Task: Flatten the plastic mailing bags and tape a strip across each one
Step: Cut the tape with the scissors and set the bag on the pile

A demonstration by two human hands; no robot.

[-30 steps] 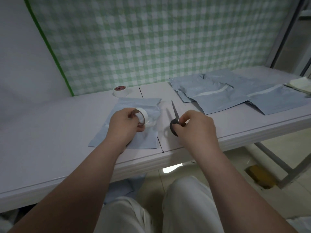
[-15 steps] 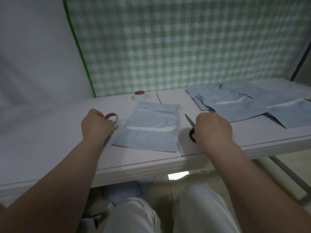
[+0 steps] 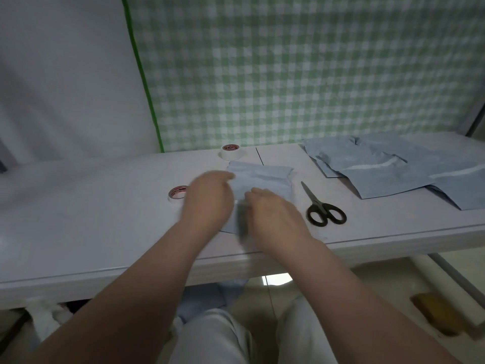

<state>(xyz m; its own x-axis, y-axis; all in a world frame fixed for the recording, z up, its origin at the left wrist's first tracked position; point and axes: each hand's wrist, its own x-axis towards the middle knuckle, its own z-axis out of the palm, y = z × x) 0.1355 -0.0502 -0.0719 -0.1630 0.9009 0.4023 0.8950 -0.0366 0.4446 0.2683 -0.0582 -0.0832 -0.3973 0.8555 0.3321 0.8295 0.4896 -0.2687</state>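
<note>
Blurred, the left hand (image 3: 210,198) and right hand (image 3: 275,216) hide much of the mailing bag (image 3: 262,177); their grip is unclear.

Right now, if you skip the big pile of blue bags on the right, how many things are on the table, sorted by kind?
Rolls of tape: 2, one at the back and one nearer
Scissors: 1
Lone mailing bag: 1
Total: 4
</note>
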